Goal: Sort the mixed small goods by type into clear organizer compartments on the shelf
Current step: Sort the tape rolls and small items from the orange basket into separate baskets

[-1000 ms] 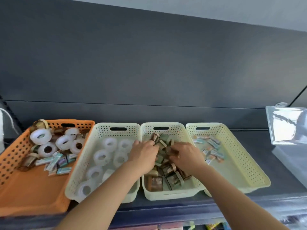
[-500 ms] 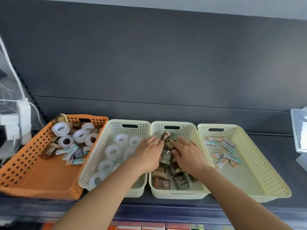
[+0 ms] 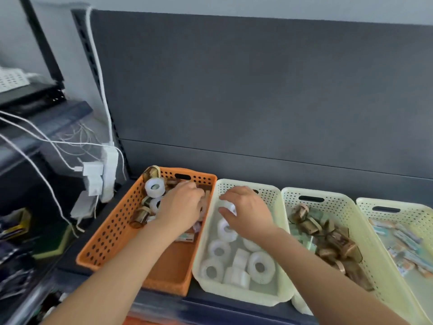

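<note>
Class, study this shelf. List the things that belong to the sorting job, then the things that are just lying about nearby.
Belongs to the job:
orange basket of mixed goods
cream baskets
white tape rolls
brown rolls
small packets
left hand, right hand

Just lying about:
power strip
white cable

The orange basket (image 3: 110, 231) and cream basket (image 3: 241, 295) are hole-dotted; white rolls (image 3: 260, 267), seemingly brown rolls (image 3: 339, 242).
</note>
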